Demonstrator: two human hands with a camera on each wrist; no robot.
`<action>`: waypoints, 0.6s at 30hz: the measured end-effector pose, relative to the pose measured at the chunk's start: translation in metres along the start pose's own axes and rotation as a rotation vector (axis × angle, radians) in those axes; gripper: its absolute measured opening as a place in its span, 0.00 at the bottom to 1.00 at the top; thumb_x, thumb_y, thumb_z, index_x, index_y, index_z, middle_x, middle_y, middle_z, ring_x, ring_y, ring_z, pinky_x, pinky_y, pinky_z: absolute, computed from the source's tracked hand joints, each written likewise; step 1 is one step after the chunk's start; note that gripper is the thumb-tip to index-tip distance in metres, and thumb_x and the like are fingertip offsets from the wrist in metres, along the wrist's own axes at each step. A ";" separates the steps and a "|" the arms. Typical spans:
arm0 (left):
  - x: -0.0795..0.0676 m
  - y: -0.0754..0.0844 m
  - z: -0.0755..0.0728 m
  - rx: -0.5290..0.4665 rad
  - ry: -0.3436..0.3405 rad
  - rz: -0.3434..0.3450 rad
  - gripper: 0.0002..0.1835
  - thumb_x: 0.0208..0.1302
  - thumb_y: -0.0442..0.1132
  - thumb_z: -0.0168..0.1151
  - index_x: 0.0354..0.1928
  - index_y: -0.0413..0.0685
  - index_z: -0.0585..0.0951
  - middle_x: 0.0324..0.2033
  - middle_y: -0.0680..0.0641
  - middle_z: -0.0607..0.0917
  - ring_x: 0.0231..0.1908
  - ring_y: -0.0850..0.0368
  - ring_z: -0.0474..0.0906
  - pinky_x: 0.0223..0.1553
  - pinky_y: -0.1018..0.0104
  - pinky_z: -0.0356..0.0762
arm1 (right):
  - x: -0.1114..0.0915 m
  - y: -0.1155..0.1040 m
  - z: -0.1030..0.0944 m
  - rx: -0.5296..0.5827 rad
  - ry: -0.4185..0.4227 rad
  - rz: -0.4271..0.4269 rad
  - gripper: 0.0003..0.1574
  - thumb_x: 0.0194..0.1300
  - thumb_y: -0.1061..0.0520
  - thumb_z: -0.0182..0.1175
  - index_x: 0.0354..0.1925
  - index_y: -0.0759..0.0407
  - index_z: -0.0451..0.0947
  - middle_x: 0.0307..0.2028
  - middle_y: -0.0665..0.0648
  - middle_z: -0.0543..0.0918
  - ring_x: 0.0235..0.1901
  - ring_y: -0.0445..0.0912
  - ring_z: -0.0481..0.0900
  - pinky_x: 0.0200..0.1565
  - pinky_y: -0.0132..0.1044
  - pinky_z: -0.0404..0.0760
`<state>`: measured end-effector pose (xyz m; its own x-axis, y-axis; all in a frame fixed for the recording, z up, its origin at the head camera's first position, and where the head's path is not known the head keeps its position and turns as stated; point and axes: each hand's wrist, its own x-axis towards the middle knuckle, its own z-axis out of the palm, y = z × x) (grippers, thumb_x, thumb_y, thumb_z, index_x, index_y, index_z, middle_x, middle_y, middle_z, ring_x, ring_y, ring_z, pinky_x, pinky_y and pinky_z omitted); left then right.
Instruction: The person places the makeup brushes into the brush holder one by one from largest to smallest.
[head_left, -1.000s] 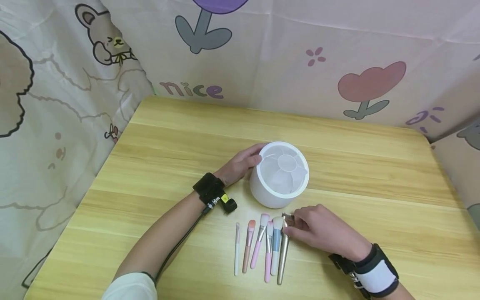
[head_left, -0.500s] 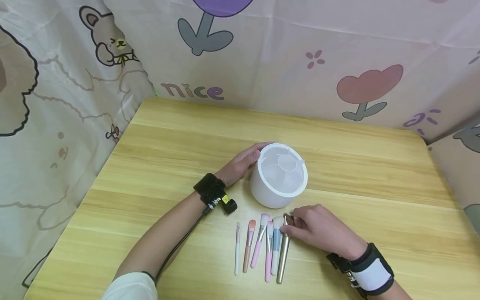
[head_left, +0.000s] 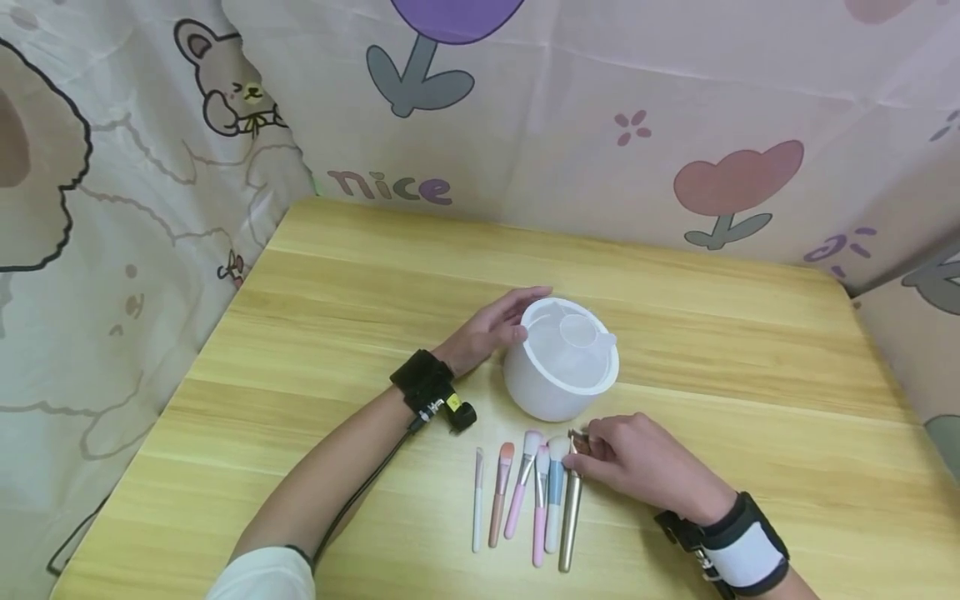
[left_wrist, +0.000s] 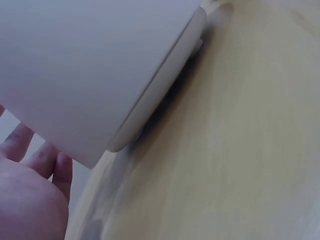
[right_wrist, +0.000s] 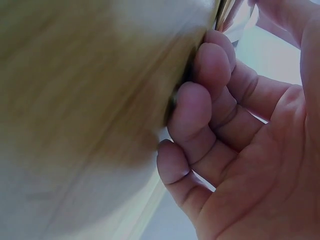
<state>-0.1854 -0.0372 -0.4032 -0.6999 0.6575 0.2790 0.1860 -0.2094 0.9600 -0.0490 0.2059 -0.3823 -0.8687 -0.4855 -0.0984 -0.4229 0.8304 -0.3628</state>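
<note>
A white round brush holder (head_left: 551, 396) stands mid-table, with a clear inner ring and dividers inside. My left hand (head_left: 487, 333) lies along its left side, thumb by the rim and fingers loosely extended behind the wall. In the left wrist view, the holder's wall (left_wrist: 90, 65) hides part of those fingers. In front of the holder, my right hand (head_left: 637, 458) pinches a gold-handled makeup brush (head_left: 572, 517) near its dark bristle end. The right wrist view shows the other fingers (right_wrist: 190, 110) curled near the tabletop; the brush is mostly out of that view.
Left of the gold brush lie several makeup brushes, among them a blue-and-white one (head_left: 554, 492), a pink one (head_left: 539, 525) and an orange-tipped one (head_left: 501, 492). A printed cloth (head_left: 562, 125) hangs behind the wooden table (head_left: 360, 267).
The holder's inner dividers show at different angles and look blurred, as if it turns. My left fingers lie straighter behind it. My right hand stays on the gold brush almost unmoved.
</note>
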 end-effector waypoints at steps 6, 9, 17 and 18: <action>0.000 0.000 0.000 0.045 -0.001 0.057 0.43 0.67 0.67 0.39 0.72 0.42 0.58 0.67 0.38 0.66 0.66 0.53 0.64 0.66 0.55 0.60 | 0.001 0.002 0.001 -0.007 -0.003 0.008 0.25 0.59 0.28 0.56 0.18 0.40 0.66 0.14 0.37 0.66 0.16 0.31 0.64 0.16 0.26 0.63; 0.000 0.001 0.000 0.037 0.020 0.056 0.36 0.70 0.58 0.35 0.71 0.41 0.59 0.67 0.38 0.67 0.65 0.52 0.65 0.65 0.55 0.62 | 0.001 0.002 0.001 -0.005 0.007 -0.002 0.25 0.60 0.29 0.56 0.19 0.40 0.66 0.14 0.37 0.66 0.16 0.31 0.63 0.16 0.26 0.63; 0.000 0.000 0.005 0.081 0.057 -0.028 0.28 0.71 0.49 0.41 0.71 0.48 0.62 0.66 0.46 0.70 0.64 0.57 0.65 0.66 0.57 0.61 | 0.000 0.001 0.001 -0.003 0.004 0.001 0.25 0.60 0.28 0.55 0.19 0.39 0.66 0.14 0.37 0.66 0.16 0.31 0.63 0.17 0.26 0.63; 0.000 0.000 0.005 0.073 0.056 -0.034 0.28 0.70 0.48 0.42 0.71 0.48 0.62 0.66 0.47 0.70 0.64 0.57 0.66 0.65 0.57 0.62 | 0.000 0.001 0.001 -0.001 0.006 0.001 0.25 0.60 0.28 0.56 0.18 0.39 0.66 0.14 0.37 0.65 0.16 0.31 0.63 0.17 0.26 0.63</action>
<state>-0.1816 -0.0334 -0.4031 -0.7436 0.6214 0.2467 0.2102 -0.1329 0.9686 -0.0487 0.2066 -0.3840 -0.8706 -0.4832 -0.0927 -0.4227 0.8310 -0.3616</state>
